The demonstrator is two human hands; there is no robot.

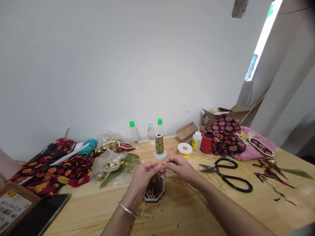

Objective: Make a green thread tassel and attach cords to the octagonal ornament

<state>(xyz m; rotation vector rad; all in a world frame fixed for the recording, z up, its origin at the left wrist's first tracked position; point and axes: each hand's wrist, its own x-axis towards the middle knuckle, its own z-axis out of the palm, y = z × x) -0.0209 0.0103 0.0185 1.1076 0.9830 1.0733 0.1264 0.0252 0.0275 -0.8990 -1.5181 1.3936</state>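
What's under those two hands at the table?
A small hexagonal ornament with a white rim, on the wooden table. The left hand and right hand cover its top.

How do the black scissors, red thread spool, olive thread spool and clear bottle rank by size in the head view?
black scissors
red thread spool
olive thread spool and clear bottle, which look alike, so unranked

A plain white wall [110,65] is recorded along the far side, unmarked and evenly lit. A light wooden table [83,209] is set against it, with the grain visible towards the near edge. At the upper right, a narrow window [265,32] is noted, through which bright daylight is admitted. A pale slanted pillar [290,65] is observed just beside it, further right.
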